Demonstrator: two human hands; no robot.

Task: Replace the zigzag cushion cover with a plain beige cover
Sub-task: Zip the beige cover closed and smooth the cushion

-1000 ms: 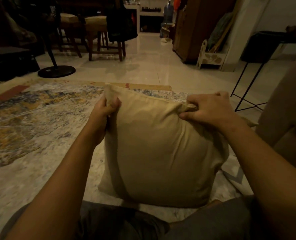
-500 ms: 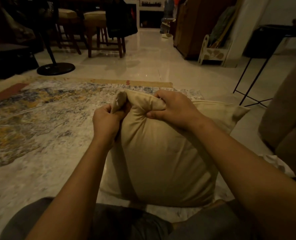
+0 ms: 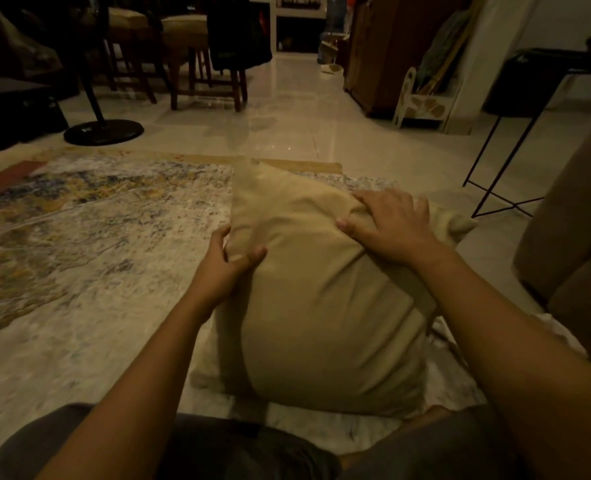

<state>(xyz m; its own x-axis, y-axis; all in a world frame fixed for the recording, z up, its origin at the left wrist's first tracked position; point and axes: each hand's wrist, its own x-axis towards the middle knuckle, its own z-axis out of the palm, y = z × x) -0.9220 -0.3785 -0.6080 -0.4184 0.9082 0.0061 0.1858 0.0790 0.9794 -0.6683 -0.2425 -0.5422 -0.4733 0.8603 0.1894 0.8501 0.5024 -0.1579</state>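
Note:
A cushion in a plain beige cover [image 3: 325, 306] stands on its lower edge on the rug in front of my knees. My left hand [image 3: 226, 268] pinches the cushion's left edge, thumb in front and fingers behind. My right hand [image 3: 391, 226] lies on the upper right part with spread fingers, pressing a fold of the cover. Pale patterned cloth [image 3: 460, 362], perhaps the zigzag cover, lies under and to the right of the cushion; its pattern is too dim to make out.
A large mottled rug [image 3: 79, 237] covers the floor to the left. A fan base [image 3: 103, 131] and wooden stools [image 3: 197, 64] stand at the back left. A thin black metal table frame [image 3: 495, 181] and a sofa side [image 3: 571, 220] are to the right.
Both hands left the cushion's top left corner. My left hand dropped to the left edge and my right hand moved right onto the upper face. The corner now stands up straight.

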